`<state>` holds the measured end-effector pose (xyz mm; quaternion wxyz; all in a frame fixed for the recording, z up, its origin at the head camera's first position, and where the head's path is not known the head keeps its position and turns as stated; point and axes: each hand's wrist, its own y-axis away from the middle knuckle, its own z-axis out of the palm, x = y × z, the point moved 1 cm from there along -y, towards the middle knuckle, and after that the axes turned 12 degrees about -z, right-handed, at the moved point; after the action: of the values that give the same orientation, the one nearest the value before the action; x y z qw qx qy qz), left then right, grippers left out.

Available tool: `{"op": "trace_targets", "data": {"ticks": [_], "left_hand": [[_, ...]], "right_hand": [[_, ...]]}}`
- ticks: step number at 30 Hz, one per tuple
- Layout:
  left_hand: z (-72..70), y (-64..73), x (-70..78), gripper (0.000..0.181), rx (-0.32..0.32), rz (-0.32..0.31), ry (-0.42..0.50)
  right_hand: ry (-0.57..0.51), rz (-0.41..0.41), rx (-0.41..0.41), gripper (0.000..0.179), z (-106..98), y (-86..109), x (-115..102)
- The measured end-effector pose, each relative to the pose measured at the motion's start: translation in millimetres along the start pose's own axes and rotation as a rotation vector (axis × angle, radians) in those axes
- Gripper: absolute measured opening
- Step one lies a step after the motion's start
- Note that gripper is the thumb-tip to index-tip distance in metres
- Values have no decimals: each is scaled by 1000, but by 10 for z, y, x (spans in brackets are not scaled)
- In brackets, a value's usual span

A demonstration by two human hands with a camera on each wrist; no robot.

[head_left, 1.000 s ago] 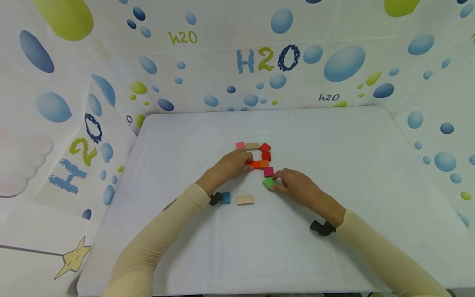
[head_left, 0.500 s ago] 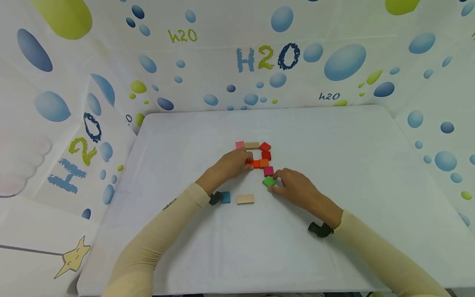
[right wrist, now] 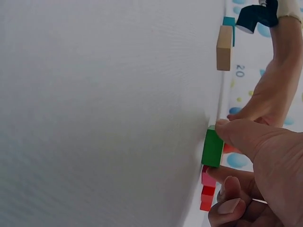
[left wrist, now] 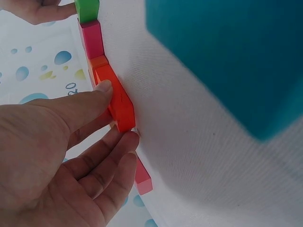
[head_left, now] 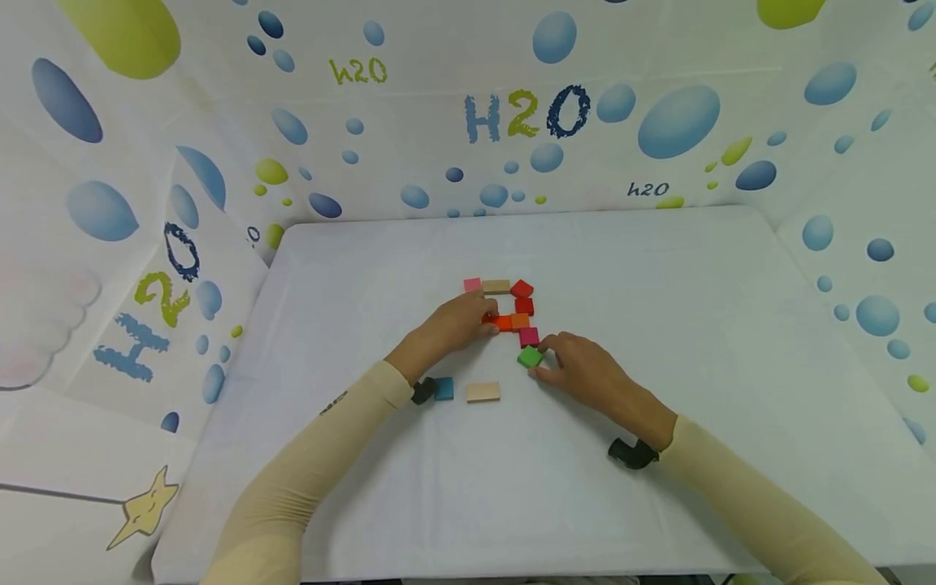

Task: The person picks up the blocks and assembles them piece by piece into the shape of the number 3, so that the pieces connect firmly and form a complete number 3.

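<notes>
My left hand pinches an orange-red block between thumb and fingers, at the left end of a short row. An orange block adjoins it on the right. My right hand pinches a green block, turned at an angle, by its right side. Just above the green block lies a magenta block. Higher up are a red block and a tilted red block. A plain wooden block and a pink block continue leftward along the top.
Nearer the person, a light wooden block lies flat on the white tabletop. Beside the left wrist's black camera mount sits a blue block, which looms large in the left wrist view. Patterned cloth rises behind the table.
The green block has turned slightly in the right hand's fingers, and the right hand and wrist have shifted a little left. The left hand holds its place.
</notes>
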<state>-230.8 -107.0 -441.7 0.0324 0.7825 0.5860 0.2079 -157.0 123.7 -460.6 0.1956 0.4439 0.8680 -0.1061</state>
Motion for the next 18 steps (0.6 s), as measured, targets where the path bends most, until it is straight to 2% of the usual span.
{"op": "trace_targets", "data": {"ticks": [7, 12, 18], "left_hand": [[13, -4, -18, 33, 6, 0, 2], [2, -4, -14, 32, 8, 3, 7], [4, -11, -21, 32, 10, 4, -2]], "right_hand": [[76, -32, 27, 56, -39, 1, -112], [71, -138, -33, 54, -12, -42, -277], [84, -208, -78, 52, 92, -106, -421]]}}
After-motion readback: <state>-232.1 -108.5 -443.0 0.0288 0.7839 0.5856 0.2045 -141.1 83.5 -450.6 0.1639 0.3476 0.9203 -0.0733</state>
